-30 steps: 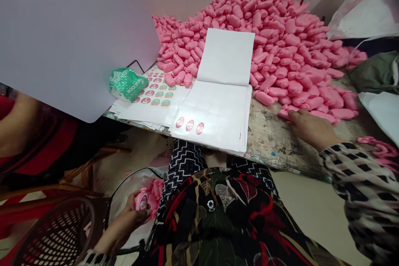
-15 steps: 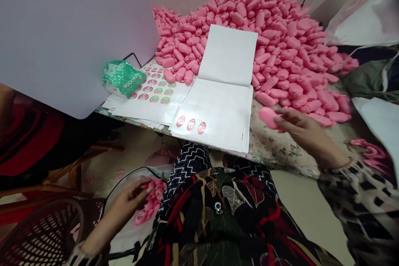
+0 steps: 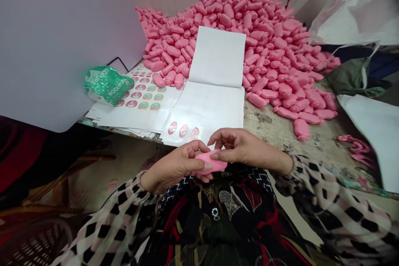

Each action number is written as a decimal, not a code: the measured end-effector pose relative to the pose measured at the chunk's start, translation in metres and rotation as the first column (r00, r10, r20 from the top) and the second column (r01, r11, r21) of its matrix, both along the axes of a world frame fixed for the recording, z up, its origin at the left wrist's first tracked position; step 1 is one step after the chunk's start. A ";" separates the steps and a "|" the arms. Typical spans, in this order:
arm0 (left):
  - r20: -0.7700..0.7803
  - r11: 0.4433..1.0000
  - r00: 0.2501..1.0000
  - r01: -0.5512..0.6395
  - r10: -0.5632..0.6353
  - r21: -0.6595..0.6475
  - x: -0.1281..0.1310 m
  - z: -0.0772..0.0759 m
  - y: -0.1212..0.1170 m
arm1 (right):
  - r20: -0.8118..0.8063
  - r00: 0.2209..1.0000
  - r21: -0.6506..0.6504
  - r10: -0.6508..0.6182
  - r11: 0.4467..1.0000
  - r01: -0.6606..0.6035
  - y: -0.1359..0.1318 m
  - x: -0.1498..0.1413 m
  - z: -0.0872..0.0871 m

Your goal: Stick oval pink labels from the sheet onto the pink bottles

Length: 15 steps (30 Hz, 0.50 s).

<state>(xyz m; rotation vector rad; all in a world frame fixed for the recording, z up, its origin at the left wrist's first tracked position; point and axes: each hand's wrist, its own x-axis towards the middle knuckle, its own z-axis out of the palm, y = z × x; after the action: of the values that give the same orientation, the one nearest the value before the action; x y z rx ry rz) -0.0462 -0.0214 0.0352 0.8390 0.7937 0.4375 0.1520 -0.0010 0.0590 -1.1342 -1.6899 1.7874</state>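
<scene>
A small pink plastic bottle [image 3: 220, 165] lies between my two hands, just above my lap at the table's front edge. My left hand [image 3: 181, 162] is closed around one end, its thumb along the bottle's side. From the right, my right hand [image 3: 246, 149] grips the bottle with its thumb on top and its fingers curled; part of the bottle is hidden behind the fingers. Just beyond my hands is a white sticker sheet [image 3: 215, 104] with three oval pink stickers [image 3: 183, 131] near its lower left. Its upper part is folded back against the bottle pile.
A large heap of pink bottles [image 3: 274, 45] covers the back of the table. More sticker sheets [image 3: 131, 114] lie on the left under a green plastic packet [image 3: 107, 85]. Pink scraps [image 3: 357, 147] and white paper [image 3: 374, 133] are at right. A plastic basket [image 3: 37, 241] stands below left.
My right hand has brought a pink bottle from the table's right side to the middle. My left hand has risen from the bag of bottles beside my lap and now holds the bottle too.
</scene>
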 end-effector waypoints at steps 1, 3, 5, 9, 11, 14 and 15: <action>0.011 0.999 1.000 0.017 -0.017 -0.036 0.001 -0.003 0.000 | -0.011 0.999 0.026 -0.043 0.999 0.044 -0.002 -0.004 -0.004; 0.023 0.992 0.996 0.084 -0.083 -0.097 0.002 -0.009 -0.002 | -0.036 0.995 0.073 -0.097 0.992 0.099 -0.005 -0.013 -0.013; 0.012 0.978 0.988 0.155 -0.155 -0.142 0.001 -0.013 -0.004 | -0.022 0.994 0.116 -0.111 0.987 0.113 -0.005 -0.021 -0.021; -0.128 0.999 0.991 0.034 -0.036 -0.021 -0.013 -0.018 -0.004 | 0.223 0.948 0.368 -0.225 0.920 0.132 0.010 -0.025 -0.031; -0.302 0.959 0.935 -0.104 0.185 0.265 -0.024 -0.019 0.001 | 0.404 0.852 0.520 -0.334 0.849 0.087 0.020 -0.023 -0.038; -0.514 0.741 0.728 0.010 0.455 0.671 -0.037 -0.022 0.012 | 0.575 0.696 0.638 -0.429 0.768 -0.054 0.029 -0.025 -0.050; -0.557 0.682 0.671 0.103 0.490 0.724 -0.039 -0.022 0.016 | 0.598 0.666 0.661 -0.446 0.745 -0.095 0.030 -0.027 -0.053</action>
<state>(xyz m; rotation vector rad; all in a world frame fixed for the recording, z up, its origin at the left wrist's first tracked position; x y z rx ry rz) -0.0850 -0.0054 0.0129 1.7391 1.5310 0.6563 0.1249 0.0287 0.0058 -1.6985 -2.2393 0.4410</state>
